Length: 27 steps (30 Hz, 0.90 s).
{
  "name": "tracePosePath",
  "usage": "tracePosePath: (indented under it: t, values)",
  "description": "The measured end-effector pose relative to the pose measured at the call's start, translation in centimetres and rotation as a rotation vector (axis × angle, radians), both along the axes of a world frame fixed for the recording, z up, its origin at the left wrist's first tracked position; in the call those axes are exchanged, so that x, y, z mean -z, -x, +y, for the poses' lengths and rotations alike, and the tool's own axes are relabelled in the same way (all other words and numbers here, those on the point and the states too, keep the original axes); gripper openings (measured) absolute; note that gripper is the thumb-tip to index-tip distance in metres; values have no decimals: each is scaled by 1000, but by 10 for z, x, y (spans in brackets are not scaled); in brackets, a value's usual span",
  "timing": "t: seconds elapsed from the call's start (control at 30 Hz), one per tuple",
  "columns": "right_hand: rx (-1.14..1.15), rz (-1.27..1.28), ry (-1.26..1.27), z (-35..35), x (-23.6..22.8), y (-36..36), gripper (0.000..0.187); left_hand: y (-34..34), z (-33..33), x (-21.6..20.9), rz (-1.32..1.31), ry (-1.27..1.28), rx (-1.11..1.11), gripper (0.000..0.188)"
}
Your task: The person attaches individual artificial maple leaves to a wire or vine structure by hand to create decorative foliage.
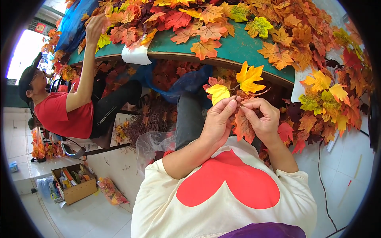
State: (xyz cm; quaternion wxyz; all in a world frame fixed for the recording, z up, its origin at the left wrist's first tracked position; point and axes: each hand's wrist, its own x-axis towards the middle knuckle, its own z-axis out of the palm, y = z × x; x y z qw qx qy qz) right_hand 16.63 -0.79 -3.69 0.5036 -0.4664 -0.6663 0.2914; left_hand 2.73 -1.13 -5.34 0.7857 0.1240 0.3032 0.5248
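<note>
In front of my chest, both hands pinch the thin stems of a small spray of artificial maple leaves. My left hand (219, 119) has thumb and forefinger closed at the stem joint, and my right hand (262, 118) pinches right beside it. A bright yellow leaf (251, 78) stands up above the fingers. To its left is a paler yellow leaf (218, 93) with a reddish one behind it. An orange-red leaf (243, 126) hangs down between the hands. The exact spot where the stems meet is hidden by my fingertips.
A green table (242, 44) heaped with maple leaves curves across the far side. At left sits a co-worker in a red shirt (65, 115), one arm raised to the leaves. Blue plastic (170, 89) hangs below the table. A cardboard box (79, 187) and a dark cable (323, 186) lie on the floor.
</note>
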Motion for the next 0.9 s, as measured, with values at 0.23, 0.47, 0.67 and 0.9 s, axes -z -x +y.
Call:
tracePosePath:
  t: [0.23,0.47,0.67,0.9]
  values:
    - [30,-86,-108,1,4,2,9,0,-1,7,159,-49,24,17]
    - [82,-154,-166,3,8,5,10,-7,-1,10,159,-127,-39,20]
    - [2,32,18,13,16,-4,8,-8,6,21,188,-128,6,23]
    - [-95,84,46,28,32,-11,7,11,3,23,262,-91,171,26]
